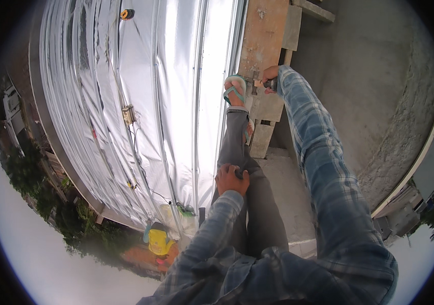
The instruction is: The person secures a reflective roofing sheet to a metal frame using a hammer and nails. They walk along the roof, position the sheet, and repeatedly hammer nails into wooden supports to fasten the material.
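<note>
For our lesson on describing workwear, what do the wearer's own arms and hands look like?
The left sleeve and right sleeve are long, blue-grey plaid with pale lines. The left hand and right hand are bare, without gloves.

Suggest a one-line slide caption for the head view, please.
Beside silvery sheeting, the right hand grips a dark object by boards, the left hand at the trouser leg.

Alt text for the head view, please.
A person in a plaid shirt has the right hand, gripping a dark object, beside a worn brown board; the left hand, against a small dark item, is at a grey trouser leg. Silver sheeting spreads left, a grey surface right.
</note>
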Demonstrator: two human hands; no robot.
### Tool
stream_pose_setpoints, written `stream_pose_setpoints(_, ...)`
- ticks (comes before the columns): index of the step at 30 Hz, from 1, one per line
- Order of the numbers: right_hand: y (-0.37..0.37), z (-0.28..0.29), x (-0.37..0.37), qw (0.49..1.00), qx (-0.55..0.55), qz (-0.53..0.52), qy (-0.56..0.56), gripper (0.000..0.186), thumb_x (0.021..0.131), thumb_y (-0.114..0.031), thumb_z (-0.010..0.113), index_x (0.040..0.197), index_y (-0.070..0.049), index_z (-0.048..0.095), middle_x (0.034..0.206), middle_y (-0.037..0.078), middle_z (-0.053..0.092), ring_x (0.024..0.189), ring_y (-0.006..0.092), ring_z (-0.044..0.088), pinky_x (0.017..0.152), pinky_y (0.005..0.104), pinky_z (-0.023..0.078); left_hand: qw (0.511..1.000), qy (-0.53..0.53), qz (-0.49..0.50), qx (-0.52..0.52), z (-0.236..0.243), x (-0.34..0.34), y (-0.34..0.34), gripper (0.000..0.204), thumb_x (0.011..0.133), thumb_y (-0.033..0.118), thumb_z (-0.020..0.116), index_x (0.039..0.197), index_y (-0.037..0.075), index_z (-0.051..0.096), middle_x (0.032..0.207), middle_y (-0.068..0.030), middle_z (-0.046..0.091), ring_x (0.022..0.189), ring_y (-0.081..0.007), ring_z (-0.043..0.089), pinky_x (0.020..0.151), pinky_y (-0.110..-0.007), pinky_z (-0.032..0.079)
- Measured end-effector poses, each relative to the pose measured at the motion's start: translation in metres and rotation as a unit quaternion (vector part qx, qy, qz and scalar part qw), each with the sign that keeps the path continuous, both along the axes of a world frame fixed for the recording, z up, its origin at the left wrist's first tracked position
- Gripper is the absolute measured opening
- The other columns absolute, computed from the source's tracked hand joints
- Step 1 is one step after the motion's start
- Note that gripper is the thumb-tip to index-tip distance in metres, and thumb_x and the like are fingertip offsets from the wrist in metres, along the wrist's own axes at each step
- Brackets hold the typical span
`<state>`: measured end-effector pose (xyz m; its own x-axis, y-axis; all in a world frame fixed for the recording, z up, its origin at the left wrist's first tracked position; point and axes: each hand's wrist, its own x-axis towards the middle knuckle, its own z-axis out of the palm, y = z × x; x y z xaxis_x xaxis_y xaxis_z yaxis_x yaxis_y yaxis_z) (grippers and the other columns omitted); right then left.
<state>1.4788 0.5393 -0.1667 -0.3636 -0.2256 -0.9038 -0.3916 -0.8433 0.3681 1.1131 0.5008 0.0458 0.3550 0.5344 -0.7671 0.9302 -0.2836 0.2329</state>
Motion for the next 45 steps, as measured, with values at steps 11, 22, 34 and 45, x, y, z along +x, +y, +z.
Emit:
stream_pose_setpoints(11,0.022,0.023,0.009,0.996,0.027,0.046,-0.065,0.019,0.081,-0.013,0.054,0.093,0.002,0.053,0.082,0.017,0.063,0.057,0.0193,0.059,0.048,0.0308,0.048,1.000,-0.008,-0.021,0.013,-0.003,0.002,0.009,0.029,0.070,0.032,0.064,0.089,0.010,0.061,0.109,-0.0097,0.051,0.108,-0.0274,0.047,0.092,-0.042,0.035)
stream_pose_setpoints(22,-0.017,-0.021,-0.047,0.941,0.224,0.164,-0.191,0.024,0.078,-0.018,0.054,0.083,0.005,0.060,0.075,0.015,0.063,0.062,0.0239,0.061,0.056,0.0361,0.048,0.999,-0.007,-0.032,-0.003,-0.002,0.011,0.017,0.029,0.070,0.033,0.064,0.087,0.009,0.061,0.107,-0.0087,0.053,0.105,-0.0272,0.049,0.091,-0.041,0.037)
stream_pose_setpoints(34,-0.008,0.014,-0.060,0.974,0.130,0.115,-0.145,0.024,0.082,-0.014,0.046,0.084,0.007,0.059,0.073,0.018,0.062,0.057,0.0274,0.059,0.050,0.0387,0.047,0.999,0.014,-0.024,-0.024,-0.006,0.006,0.030,0.030,0.072,0.032,0.063,0.090,0.008,0.061,0.106,-0.0087,0.054,0.104,-0.0267,0.050,0.090,-0.041,0.039)
stream_pose_setpoints(45,-0.051,-0.061,-0.058,0.905,0.223,0.301,-0.201,0.033,0.084,-0.023,0.047,0.093,0.008,0.058,0.093,0.018,0.063,0.081,0.0256,0.062,0.060,0.0394,0.049,0.998,0.036,-0.033,-0.041,-0.008,0.006,0.025,0.030,0.074,0.035,0.062,0.089,0.009,0.061,0.104,-0.0085,0.055,0.102,-0.0277,0.051,0.087,-0.041,0.042)
